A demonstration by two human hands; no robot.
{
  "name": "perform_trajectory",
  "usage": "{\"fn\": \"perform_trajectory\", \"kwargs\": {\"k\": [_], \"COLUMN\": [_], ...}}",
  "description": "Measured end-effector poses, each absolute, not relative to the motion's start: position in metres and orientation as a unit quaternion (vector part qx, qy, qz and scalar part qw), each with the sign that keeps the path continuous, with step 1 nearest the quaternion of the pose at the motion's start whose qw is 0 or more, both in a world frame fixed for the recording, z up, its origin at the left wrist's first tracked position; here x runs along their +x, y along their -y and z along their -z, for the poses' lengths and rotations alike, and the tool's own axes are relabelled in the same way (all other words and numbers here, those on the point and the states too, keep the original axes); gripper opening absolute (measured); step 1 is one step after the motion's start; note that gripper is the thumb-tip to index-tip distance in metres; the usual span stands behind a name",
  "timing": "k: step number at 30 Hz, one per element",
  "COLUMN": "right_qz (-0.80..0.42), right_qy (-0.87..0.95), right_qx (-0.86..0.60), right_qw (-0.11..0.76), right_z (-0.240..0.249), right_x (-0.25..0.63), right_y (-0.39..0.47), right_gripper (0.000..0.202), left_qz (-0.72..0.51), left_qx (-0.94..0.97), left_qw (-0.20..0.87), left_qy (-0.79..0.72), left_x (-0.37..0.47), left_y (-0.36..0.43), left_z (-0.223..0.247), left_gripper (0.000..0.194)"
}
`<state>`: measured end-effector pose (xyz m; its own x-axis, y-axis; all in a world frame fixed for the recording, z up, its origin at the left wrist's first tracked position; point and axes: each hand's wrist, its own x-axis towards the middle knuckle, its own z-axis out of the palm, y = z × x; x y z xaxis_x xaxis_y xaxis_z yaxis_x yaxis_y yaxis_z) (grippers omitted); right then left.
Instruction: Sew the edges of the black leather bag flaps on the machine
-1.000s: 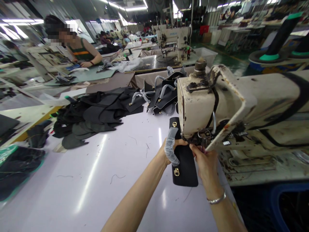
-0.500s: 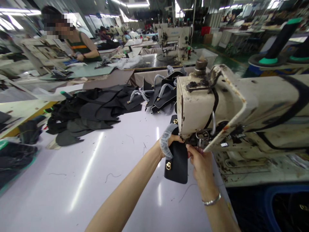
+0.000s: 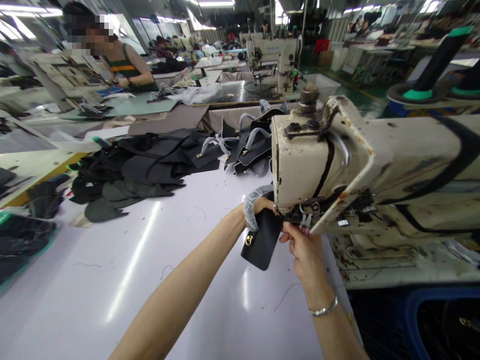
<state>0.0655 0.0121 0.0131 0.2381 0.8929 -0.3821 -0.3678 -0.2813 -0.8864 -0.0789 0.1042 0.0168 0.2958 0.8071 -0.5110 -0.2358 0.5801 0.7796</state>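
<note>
A black leather panel (image 3: 265, 245) with gold hardware and a plastic-wrapped handle (image 3: 250, 210) lies tilted under the head of a cream sewing machine (image 3: 300, 160). My left hand (image 3: 258, 206) is closed on the panel's upper part, behind the handle, its fingertips close to the needle area. At the panel's right edge, my right hand (image 3: 303, 245) has its fingers bent together beside the machine foot. The machine head hides the panel's far end, and whether the right fingertips pinch the edge is unclear.
Dark cut pieces (image 3: 150, 170) are heaped on the white table (image 3: 150, 290) at the left. More black panels with wrapped handles (image 3: 249, 145) lie behind the machine head. A blue bin (image 3: 410, 320) stands at lower right. A person (image 3: 127, 70) sits at another machine at the back left.
The panel has turned, its near end swinging left and away from me. My left hand has shifted slightly left and farther away, and my right hand slightly left.
</note>
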Motion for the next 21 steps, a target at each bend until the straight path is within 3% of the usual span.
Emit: {"fn": "perform_trajectory", "kwargs": {"k": [3,7,12,21], "right_qz": [-0.581,-0.592,-0.596,-0.598], "right_qy": [0.231,0.228,0.237,0.233], "right_qx": [-0.557,-0.561,-0.559,-0.56], "right_qw": [0.546,0.532,0.525,0.523], "right_z": [-0.0122,-0.0096,-0.0131,-0.0166], "right_x": [0.0667,0.0681,0.0688,0.0678], "right_y": [-0.0119,-0.011,-0.0096,-0.0095], "right_gripper": [0.031,0.033,0.035,0.036], "left_qz": [-0.239,-0.23,-0.255,-0.326], "left_qx": [0.296,0.286,0.303,0.314], "left_qw": [0.755,0.764,0.762,0.74], "left_qy": [-0.535,-0.531,-0.512,-0.496], "left_x": [-0.0799,-0.0827,-0.0852,-0.0837], "left_y": [-0.1114,-0.1156,-0.1131,-0.1101], "left_z": [-0.0134,-0.0089,-0.0088,-0.0111], "left_gripper": [0.02,0.022,0.021,0.037]}}
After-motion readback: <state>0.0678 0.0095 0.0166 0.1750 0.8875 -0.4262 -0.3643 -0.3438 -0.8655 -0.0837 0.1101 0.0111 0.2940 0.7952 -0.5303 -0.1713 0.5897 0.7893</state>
